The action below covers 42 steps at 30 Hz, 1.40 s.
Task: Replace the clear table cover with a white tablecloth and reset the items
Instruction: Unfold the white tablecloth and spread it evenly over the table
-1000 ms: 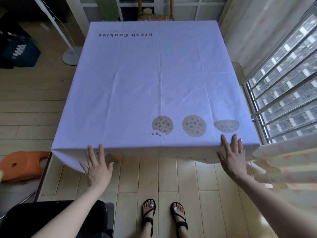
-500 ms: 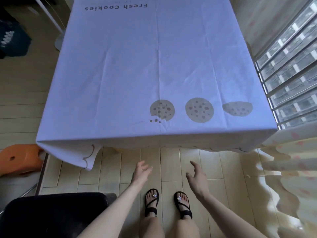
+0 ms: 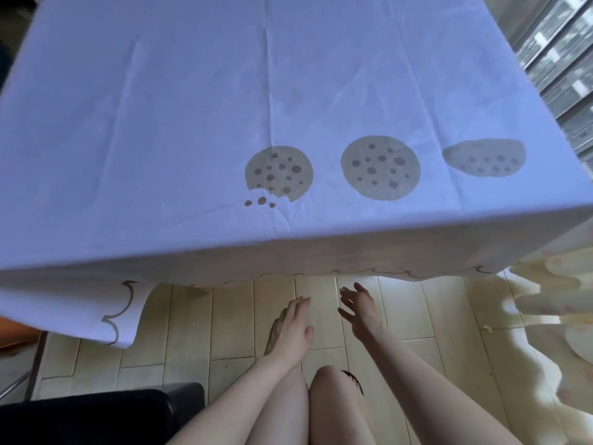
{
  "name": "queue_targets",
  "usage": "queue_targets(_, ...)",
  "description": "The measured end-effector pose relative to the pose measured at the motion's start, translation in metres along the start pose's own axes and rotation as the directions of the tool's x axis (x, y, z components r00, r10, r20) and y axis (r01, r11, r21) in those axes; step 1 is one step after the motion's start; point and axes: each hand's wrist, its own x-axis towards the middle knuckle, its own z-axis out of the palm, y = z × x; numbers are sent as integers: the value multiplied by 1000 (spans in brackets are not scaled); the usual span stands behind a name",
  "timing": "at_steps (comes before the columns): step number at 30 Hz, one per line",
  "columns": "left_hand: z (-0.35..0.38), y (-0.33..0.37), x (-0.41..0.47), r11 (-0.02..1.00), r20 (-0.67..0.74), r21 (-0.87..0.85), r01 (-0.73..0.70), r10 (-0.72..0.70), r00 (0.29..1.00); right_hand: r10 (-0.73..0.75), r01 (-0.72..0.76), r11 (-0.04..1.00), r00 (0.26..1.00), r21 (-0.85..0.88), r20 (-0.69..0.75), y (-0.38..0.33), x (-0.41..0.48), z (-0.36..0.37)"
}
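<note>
The white tablecloth (image 3: 192,107) lies spread flat over the whole table, with three printed cookies near its front edge and a scalloped hem hanging over the near side. Its front left corner droops lower than the rest. Below that hem, over the floor, my left hand (image 3: 292,326) and my right hand (image 3: 361,309) hang close together. Both have relaxed fingers and hold nothing. Neither touches the cloth. No table items and no clear cover show in this view.
A black chair (image 3: 96,415) sits at the lower left, beside my legs. An orange stool (image 3: 12,329) peeks out at the left edge. Pale curtains (image 3: 552,332) hang at the right under a barred window (image 3: 564,59). Light wood flooring lies underfoot.
My hands left the cloth's front edge, dropped below the hem and came together in the middle. The view has moved closer to the table and tilted down.
</note>
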Motion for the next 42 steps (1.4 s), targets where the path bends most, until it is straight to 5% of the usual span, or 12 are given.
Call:
queue_targets(5,16,3,14,877,-38,431,-215,256,966,12,-48,963,991,265,136,-6,35,3)
queue_targets(9,11,14,15,721,-39,613,-322,435,900,37,-124,911,974,393,222,-7,40,2)
queue_targets(21,-15,67,-45,671,106,659,-342,367,924,190,-274,880,951,387,243,14,-135,-40)
queue_targets(23,-20,83,-67,694,79,593,-407,453,888,203,-283,857,953,430,223,9,-172,-45)
queue_targets(26,-39,105,-89,667,-56,617,-417,566,823,230,-224,847,972,483,49,10,-209,-55)
queue_targets(29,-55,121,-107,665,-144,628,-404,609,780,203,-54,894,933,444,-296,10,-235,-66)
queue_targets(31,-59,127,-122,672,-130,607,-424,611,781,33,124,964,822,236,-568,4,-252,-76)
queue_targets(33,-65,133,-136,708,-103,558,-434,578,810,-215,260,965,724,-30,-655,-7,-271,-85)
queue_targets(35,-75,139,-146,749,-90,508,-425,537,839,-516,400,857,663,-326,-542,-10,-283,-97)
queue_targets(37,-84,143,-152,765,-85,488,-420,521,849,-825,496,449,549,-743,-132,-7,-285,-110)
queue_targets(39,-90,145,-155,765,-97,490,-418,524,846,-816,495,-34,488,-868,310,-3,-279,-121)
queue_targets(42,-97,145,-165,769,-148,475,-427,548,823,-640,442,-292,569,-848,517,-13,-271,-127)
